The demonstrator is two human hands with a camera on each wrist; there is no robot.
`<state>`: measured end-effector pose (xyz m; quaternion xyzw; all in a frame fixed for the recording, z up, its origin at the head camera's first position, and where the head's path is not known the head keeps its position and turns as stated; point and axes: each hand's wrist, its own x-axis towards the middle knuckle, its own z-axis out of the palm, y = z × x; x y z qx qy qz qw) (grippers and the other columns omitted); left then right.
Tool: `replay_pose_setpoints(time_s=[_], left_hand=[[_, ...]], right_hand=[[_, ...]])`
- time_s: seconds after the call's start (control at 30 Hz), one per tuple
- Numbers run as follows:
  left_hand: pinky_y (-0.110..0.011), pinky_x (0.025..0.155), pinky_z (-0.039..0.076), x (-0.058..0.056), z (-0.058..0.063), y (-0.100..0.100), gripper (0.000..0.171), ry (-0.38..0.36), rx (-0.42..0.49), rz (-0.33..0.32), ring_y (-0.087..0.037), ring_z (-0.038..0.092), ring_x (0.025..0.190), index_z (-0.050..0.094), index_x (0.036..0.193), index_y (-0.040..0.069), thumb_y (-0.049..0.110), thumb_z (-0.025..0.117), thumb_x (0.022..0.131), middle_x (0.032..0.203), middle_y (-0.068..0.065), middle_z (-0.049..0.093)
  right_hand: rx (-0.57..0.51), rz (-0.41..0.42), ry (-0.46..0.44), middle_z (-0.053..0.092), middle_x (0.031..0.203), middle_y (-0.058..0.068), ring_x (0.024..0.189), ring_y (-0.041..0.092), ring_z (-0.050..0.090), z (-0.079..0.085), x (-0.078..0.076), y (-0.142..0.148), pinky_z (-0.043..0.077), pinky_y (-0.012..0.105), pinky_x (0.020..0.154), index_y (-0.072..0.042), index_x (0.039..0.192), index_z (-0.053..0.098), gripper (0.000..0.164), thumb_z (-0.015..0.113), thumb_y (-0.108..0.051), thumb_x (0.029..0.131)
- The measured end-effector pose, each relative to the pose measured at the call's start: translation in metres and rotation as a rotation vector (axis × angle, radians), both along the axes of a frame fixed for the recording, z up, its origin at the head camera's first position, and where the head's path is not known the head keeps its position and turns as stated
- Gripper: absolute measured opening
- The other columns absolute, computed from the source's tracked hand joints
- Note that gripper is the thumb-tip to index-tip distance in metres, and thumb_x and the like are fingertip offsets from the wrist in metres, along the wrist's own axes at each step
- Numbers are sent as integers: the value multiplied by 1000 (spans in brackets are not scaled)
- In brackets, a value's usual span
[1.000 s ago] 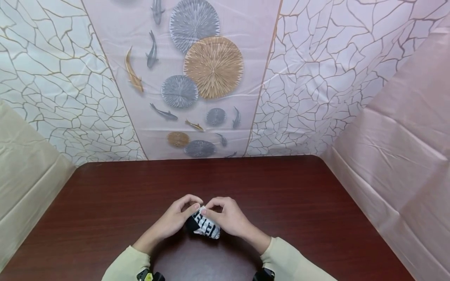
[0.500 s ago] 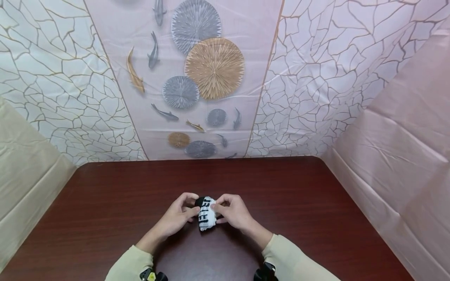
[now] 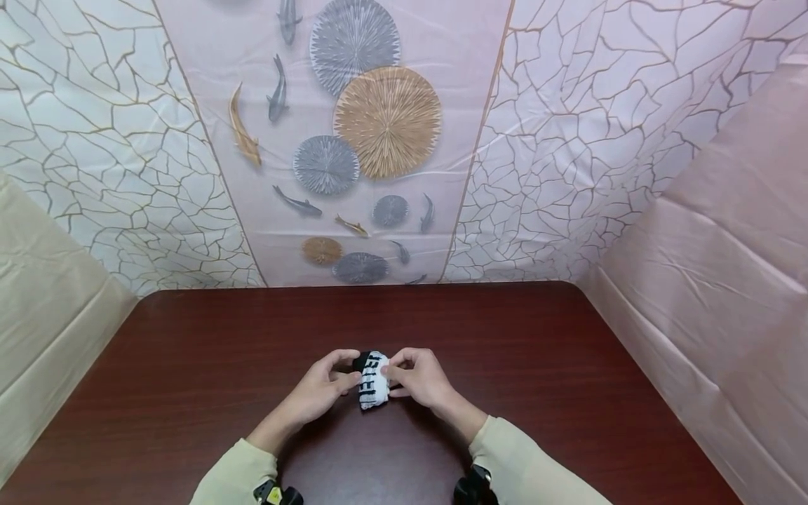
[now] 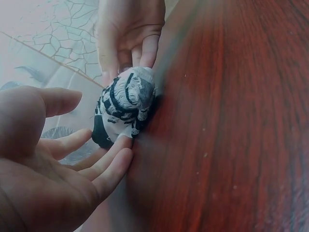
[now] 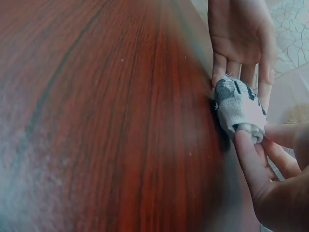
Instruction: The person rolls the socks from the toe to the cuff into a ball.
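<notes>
A rolled-up sock (image 3: 374,384), white with black lettering and a black end, is between the two hands just above or on the table. Loose threads show on its side in the left wrist view (image 4: 133,94). My right hand (image 3: 426,382) pinches its white end; in the right wrist view the thumb and fingers (image 5: 251,162) are on the rolled edge. My left hand (image 3: 312,400) is at the other side with fairly straight fingers (image 4: 113,169). Their tips touch the sock's underside near the black end, and the thumb stands apart from it.
The dark red-brown wooden table (image 3: 221,344) spreads around the hands. Behind it hangs a patterned cloth (image 3: 353,210) with fish and round motifs. Plain cloth sheets (image 3: 707,280) flank both sides. Dark wrist devices (image 3: 476,484) sit on the sleeves.
One second ago the sock lay slanted lower, with both hands' fingertips together at its top. It has since turned more upright and moved slightly away, and the hands have spread to its sides.
</notes>
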<state>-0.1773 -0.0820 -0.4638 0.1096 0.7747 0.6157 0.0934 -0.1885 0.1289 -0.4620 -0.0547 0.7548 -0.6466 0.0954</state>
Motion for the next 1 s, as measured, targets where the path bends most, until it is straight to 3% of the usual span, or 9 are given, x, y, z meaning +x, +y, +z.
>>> replay_pose_setpoints(time_s=[0.73, 1.0], left_hand=[[-40, 81, 54, -2, 3, 0, 48, -1, -55, -20, -26, 66, 100, 51, 139, -3, 12, 67, 97, 137, -23, 52], [-37, 82, 53, -1, 5, -11, 43, 70, -131, 24, -25, 65, 104, 54, 138, 2, 9, 65, 97, 138, -19, 51]], right_hand=[[63, -13, 13, 69, 79, 13, 66, 22, 70, -4, -3, 7, 60, 38, 62, 8, 94, 69, 15, 76, -5, 87], [121, -14, 55, 71, 83, 16, 66, 25, 70, -7, -3, 22, 59, 37, 60, 5, 93, 70, 13, 76, -6, 88]])
